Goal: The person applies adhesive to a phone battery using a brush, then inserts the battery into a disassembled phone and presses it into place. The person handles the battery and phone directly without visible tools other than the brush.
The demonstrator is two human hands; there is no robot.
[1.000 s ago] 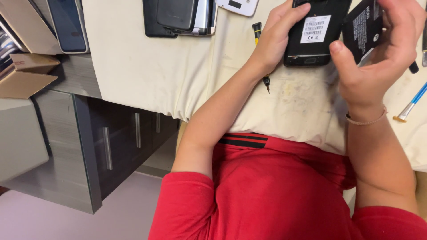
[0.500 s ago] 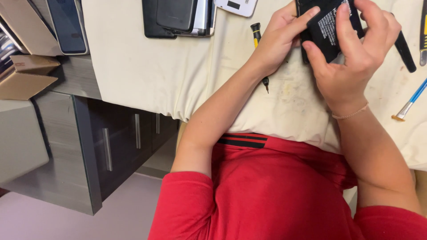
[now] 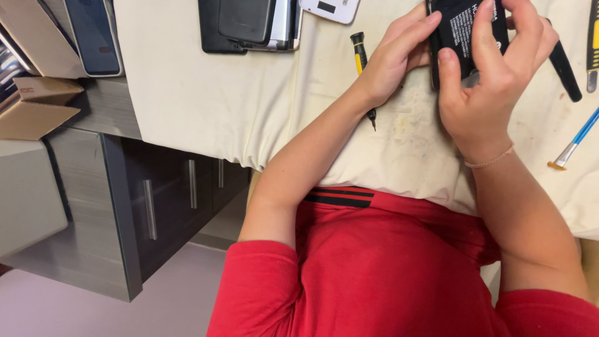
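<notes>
Compared with half a second ago, little has shifted: the black phone battery (image 3: 465,31) is pressed flatter under the right hand (image 3: 490,87), fingers spread over its face. Its left edge is steadied by the left hand (image 3: 396,59), fingers closed against it. A yellow-handled screwdriver (image 3: 360,62) lies just beside the left fingers, on the cream cloth (image 3: 206,106).

Single head view, steeply down, close over cloth-covered table (image 3: 206,106).
</notes>
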